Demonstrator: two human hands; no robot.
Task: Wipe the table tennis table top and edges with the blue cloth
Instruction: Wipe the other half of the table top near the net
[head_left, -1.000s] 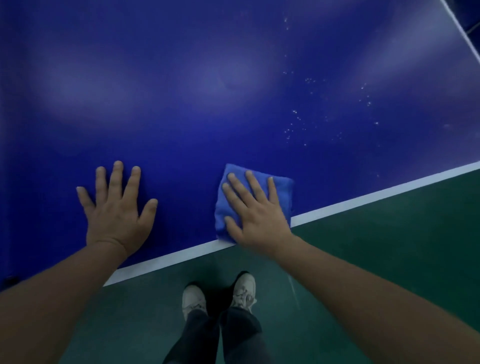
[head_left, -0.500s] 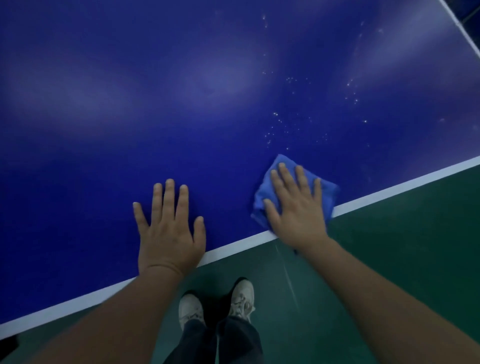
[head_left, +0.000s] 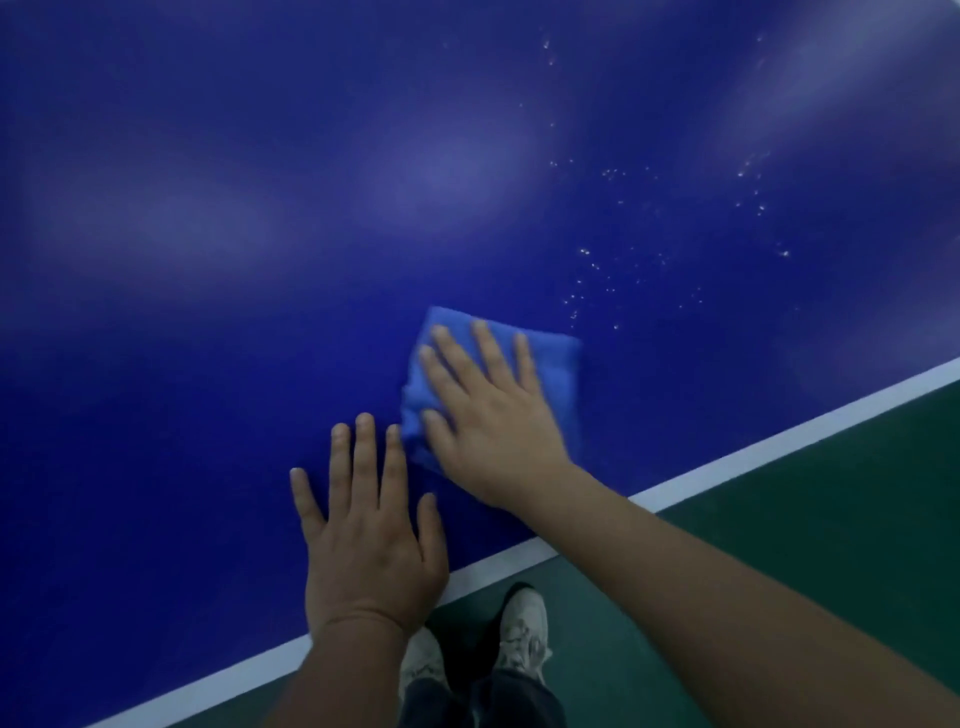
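The dark blue table tennis table top (head_left: 260, 286) fills most of the view, with its white edge line (head_left: 779, 452) running from lower left to upper right. A folded blue cloth (head_left: 558, 364) lies on the top a little in from the edge. My right hand (head_left: 488, 415) presses flat on the cloth with fingers spread and straight. My left hand (head_left: 369, 535) rests flat on the bare table just to the left of the cloth, its fingertips close to the cloth's corner. Small white specks (head_left: 597, 270) dot the surface beyond and to the right of the cloth.
Green floor (head_left: 805, 545) lies beyond the table edge at the lower right. My two light shoes (head_left: 522, 634) and dark trouser legs stand right against the edge at the bottom.
My right hand has slid the cloth away from the white edge line, further onto the table top. The left hand and cloth now lie closer together.
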